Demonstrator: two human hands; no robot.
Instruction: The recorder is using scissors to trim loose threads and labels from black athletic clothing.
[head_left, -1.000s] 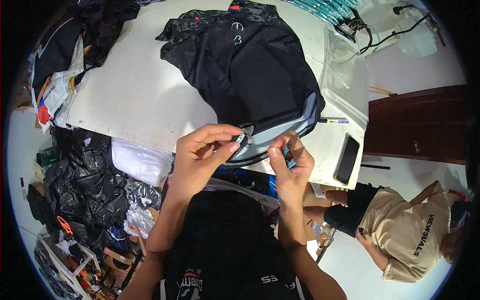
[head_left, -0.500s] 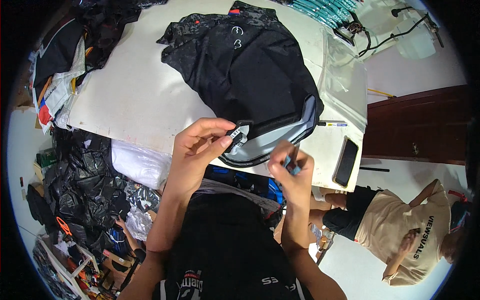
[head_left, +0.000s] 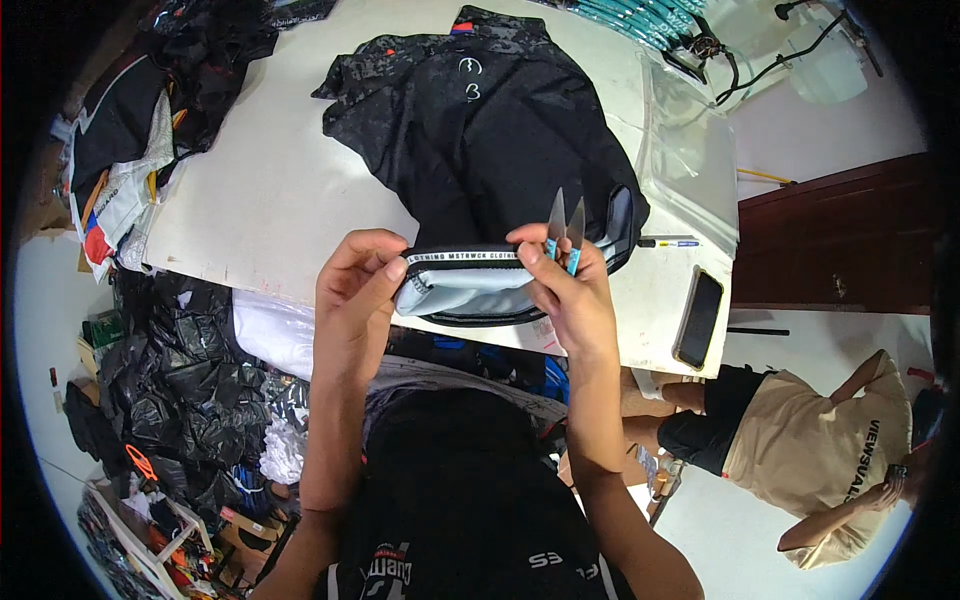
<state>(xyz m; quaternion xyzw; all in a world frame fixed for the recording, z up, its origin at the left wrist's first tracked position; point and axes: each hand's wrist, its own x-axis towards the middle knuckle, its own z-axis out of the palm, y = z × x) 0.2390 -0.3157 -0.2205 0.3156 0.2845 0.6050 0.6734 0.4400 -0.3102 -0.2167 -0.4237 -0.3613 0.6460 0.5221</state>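
Since the previous frame the right hand (head_left: 575, 300) has come in from its place clear of the cloth to the edge that the left hand (head_left: 355, 290) is holding, and the small steel thread snips with light-blue grips (head_left: 556, 222) now show plainly, blades up. The black hem band with white print (head_left: 462, 255), bunched at the left fingertips before, is drawn out straight — its printed side and seam lie open to view between the two hands.

The left thumb and forefinger are clamped on the band's left end; the right thumb and forefinger pinch its right end, while the snips sit in the same right hand, their two tips apart. Below the band, the pale grey lining (head_left: 470, 290) gapes open. The rest of the black short-sleeved shirt with patterned shoulders (head_left: 510, 150) spreads up to the top centre of the frame.

It lies on a white tabletop (head_left: 250, 200); at right are a slim marker pen (head_left: 675, 243), a dark-screened phone (head_left: 700, 318) and clear plastic sleeves (head_left: 690, 150). Black plastic bags (head_left: 170, 335) heap up at left — and a person in a beige T-shirt (head_left: 810, 435) stands lower right.
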